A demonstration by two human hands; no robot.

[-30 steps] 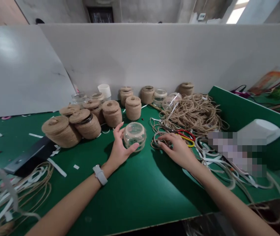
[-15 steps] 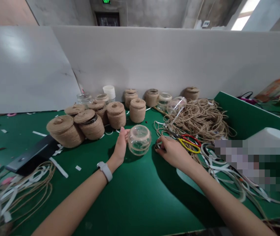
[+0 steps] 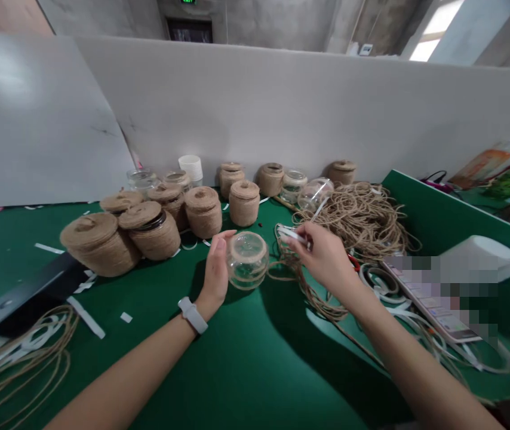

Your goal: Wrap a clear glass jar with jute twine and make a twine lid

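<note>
A clear glass jar [image 3: 248,266] stands upside down on the green table, with pale bands around it. My left hand [image 3: 217,272] is curled against its left side, thumb up, some fingers hidden behind the glass. To the right, my right hand [image 3: 324,248] is raised a little and pinches a white strip [image 3: 293,234] between thumb and fingers. Loose jute twine [image 3: 313,292] runs below this hand, and one strand reaches toward the jar. Red-handled scissors [image 3: 353,261] are mostly covered by the right hand.
Several twine-wrapped jars [image 3: 203,212] with lids stand at the back left. A twine heap [image 3: 366,218] lies at the back right beside a tipped glass jar [image 3: 315,194]. Further right are tape rolls [image 3: 383,283], a phone [image 3: 456,322] and a white cone [image 3: 479,263]. A grey partition [image 3: 255,107] closes the back.
My right hand has lifted from the table beside the scissors and now has a white strip in its fingers. My left hand stays at the jar. The view has shifted slightly.
</note>
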